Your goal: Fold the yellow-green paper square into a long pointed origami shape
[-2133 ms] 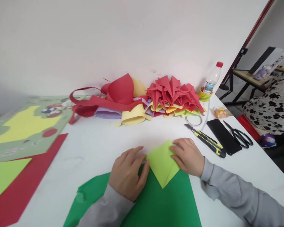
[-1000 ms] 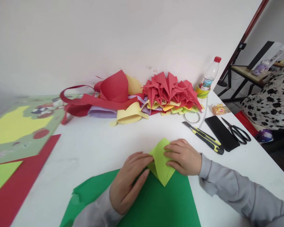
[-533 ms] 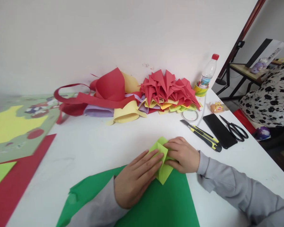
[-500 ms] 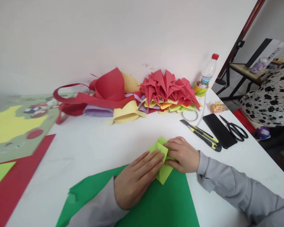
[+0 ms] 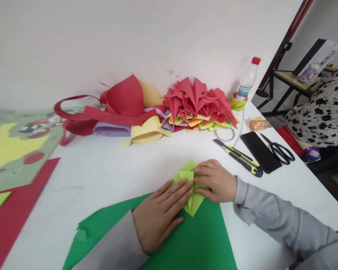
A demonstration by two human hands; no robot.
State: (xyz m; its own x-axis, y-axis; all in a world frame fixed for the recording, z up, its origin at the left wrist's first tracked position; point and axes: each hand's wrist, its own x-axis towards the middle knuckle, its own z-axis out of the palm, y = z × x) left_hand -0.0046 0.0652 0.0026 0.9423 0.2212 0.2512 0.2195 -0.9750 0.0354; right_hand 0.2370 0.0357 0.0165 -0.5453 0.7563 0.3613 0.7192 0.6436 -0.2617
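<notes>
A small lime-green folded paper lies at the top corner of a dark green sheet on the white table. My left hand lies flat on the paper's left side, fingers stretched out and pressing a folded flap down. My right hand presses the paper's right side with its fingers bent and close together. Both sleeves are grey. Much of the lime paper is hidden under the two hands.
Along the wall lie red, yellow and purple paper curls and a pile of folded red pieces. A water bottle, tape ring, utility knives, black phone and scissors sit right. Red card lies left.
My left hand has folded the paper's left flap over toward the middle and now presses it flat. The right hand kept holding the right side. The view has shifted slightly.
</notes>
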